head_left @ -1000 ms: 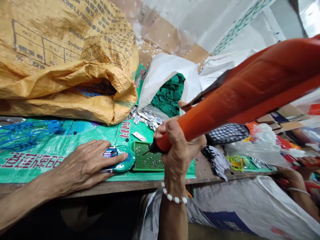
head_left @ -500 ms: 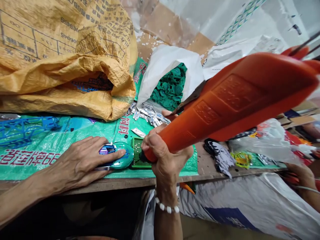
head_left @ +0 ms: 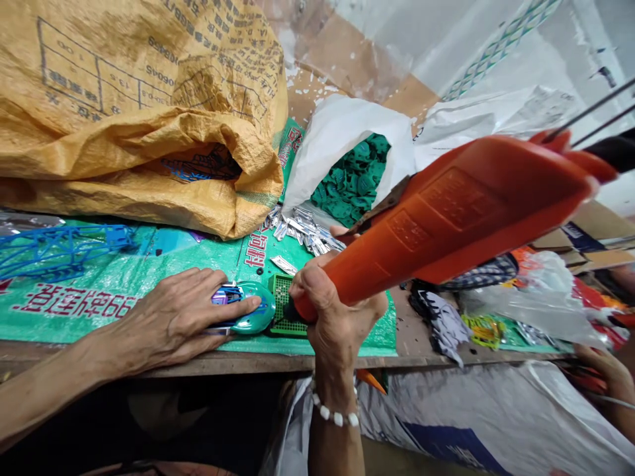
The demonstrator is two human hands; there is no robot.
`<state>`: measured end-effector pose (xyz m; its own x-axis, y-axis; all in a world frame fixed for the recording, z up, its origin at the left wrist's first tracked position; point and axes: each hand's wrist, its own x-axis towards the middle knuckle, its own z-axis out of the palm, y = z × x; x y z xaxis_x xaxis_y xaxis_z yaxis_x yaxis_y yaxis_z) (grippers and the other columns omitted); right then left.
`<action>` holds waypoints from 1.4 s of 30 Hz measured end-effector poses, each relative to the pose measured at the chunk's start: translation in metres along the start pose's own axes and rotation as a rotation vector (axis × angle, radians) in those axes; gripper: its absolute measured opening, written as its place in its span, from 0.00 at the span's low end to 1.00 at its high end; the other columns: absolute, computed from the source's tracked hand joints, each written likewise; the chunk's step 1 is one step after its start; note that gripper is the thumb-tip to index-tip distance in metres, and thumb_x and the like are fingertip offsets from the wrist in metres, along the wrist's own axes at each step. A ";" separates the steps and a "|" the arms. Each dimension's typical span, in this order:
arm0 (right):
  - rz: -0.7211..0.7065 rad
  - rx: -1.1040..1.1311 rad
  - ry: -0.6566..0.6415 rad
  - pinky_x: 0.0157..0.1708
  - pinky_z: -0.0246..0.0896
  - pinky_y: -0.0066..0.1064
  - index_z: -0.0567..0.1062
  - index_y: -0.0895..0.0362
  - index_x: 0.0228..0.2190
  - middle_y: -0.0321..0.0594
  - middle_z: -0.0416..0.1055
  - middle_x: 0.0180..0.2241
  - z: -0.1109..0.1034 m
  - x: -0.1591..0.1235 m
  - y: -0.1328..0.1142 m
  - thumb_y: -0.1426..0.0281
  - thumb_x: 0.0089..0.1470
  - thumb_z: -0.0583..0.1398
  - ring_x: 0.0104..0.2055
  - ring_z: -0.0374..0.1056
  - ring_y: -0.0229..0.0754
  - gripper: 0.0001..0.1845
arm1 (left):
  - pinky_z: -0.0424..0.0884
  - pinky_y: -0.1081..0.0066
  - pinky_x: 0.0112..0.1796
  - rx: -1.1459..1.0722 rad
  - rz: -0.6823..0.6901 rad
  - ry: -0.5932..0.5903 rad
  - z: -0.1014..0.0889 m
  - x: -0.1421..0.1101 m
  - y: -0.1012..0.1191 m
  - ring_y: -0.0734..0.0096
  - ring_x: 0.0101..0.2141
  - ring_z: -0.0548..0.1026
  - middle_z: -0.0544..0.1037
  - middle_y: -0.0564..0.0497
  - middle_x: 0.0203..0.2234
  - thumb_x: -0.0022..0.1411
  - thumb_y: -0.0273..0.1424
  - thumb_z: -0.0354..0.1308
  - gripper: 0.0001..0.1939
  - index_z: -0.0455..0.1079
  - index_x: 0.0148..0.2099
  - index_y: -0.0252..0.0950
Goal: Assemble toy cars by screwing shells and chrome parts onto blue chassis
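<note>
My left hand point(head_left: 186, 314) is closed around a toy car point(head_left: 251, 316) with a teal shell and blue and purple parts, pressing it on the green sheet. Its index finger lies along the shell. Wrapped around the narrow end of an orange hand-held tool point(head_left: 461, 198) is my right hand point(head_left: 342, 314). The tool has a dark lever along its top edge and cords at its far end; its working tip is hidden behind my fingers. Just beneath the tool and beside the car lies a green mesh tray point(head_left: 278, 322), partly covered by my right hand.
Silver strips point(head_left: 310, 228) are piled before a white bag point(head_left: 342, 119) of green parts point(head_left: 350, 185). A large yellow sack point(head_left: 173, 158) and blue plastic frames point(head_left: 64, 248) are at the left. Another person's hand point(head_left: 608, 370) is at the far right, near plastic bags point(head_left: 538, 291).
The view has shifted slightly, moving the scene a little to the right. The orange tool's far end has swung slightly down and left. Both hands keep their grips.
</note>
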<state>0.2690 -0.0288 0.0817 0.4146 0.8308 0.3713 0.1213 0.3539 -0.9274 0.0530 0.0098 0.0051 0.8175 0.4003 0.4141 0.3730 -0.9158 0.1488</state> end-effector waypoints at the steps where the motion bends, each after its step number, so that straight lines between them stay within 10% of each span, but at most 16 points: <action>1: -0.002 0.016 -0.006 0.19 0.64 0.30 0.74 0.55 0.23 0.29 0.68 0.18 0.000 0.000 -0.001 0.62 0.50 0.71 0.19 0.65 0.34 0.14 | 0.68 0.59 0.38 -0.004 0.000 -0.004 0.000 0.000 0.000 0.53 0.41 0.71 0.68 0.43 0.43 0.73 0.34 0.50 0.27 0.54 0.71 0.50; 14: -0.191 0.179 -0.009 0.19 0.61 0.30 0.76 0.50 0.39 0.26 0.69 0.21 0.020 0.016 -0.052 0.65 0.52 0.69 0.17 0.63 0.35 0.13 | 0.65 0.61 0.39 0.007 -0.040 -0.064 -0.008 0.007 0.007 0.56 0.38 0.68 0.67 0.47 0.39 0.65 0.32 0.61 0.31 0.58 0.68 0.49; 37: -0.050 0.028 -0.063 0.24 0.65 0.33 0.78 0.53 0.28 0.32 0.68 0.25 0.028 0.001 -0.024 0.58 0.52 0.69 0.22 0.64 0.36 0.12 | 0.71 0.55 0.47 0.000 -0.086 -0.150 -0.011 0.010 0.011 0.55 0.42 0.70 0.67 0.48 0.41 0.69 0.38 0.58 0.29 0.57 0.69 0.51; 42: -0.056 0.048 -0.306 0.22 0.64 0.33 0.76 0.50 0.32 0.33 0.66 0.26 0.021 0.004 -0.018 0.55 0.54 0.66 0.21 0.60 0.36 0.12 | 0.71 0.60 0.48 0.061 -0.145 -0.227 -0.030 0.015 0.019 0.60 0.44 0.72 0.69 0.50 0.43 0.73 0.29 0.51 0.25 0.58 0.69 0.51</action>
<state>0.2496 -0.0232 0.1010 0.1167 0.8975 0.4253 0.0905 0.4168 -0.9045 0.0594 -0.0020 0.0411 0.8284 0.5305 0.1798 0.5135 -0.8474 0.1346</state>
